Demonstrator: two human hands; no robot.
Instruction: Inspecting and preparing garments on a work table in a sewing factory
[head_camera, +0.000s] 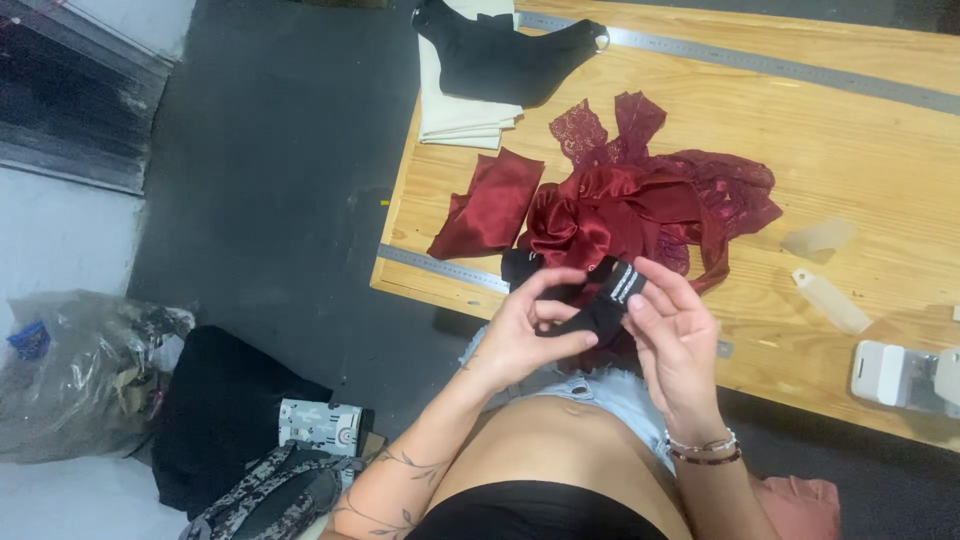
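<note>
My left hand (525, 330) and my right hand (675, 335) both pinch a small black fabric strip with white stripes (605, 300) just in front of the wooden table's near edge. The left fingers hold its lower end, the right fingers its striped upper end. Right behind it on the table lies a heap of dark red satin and lace fabric (640, 205), with a separate red satin piece (490, 205) to its left.
The wooden table (850, 150) carries a long metal ruler (760, 65) at the back, another ruler (440, 267) along the near edge, folded cream cloth (455, 115) under black fabric (505, 55), and a white device (900, 375). Bags (90, 370) lie on the floor at left.
</note>
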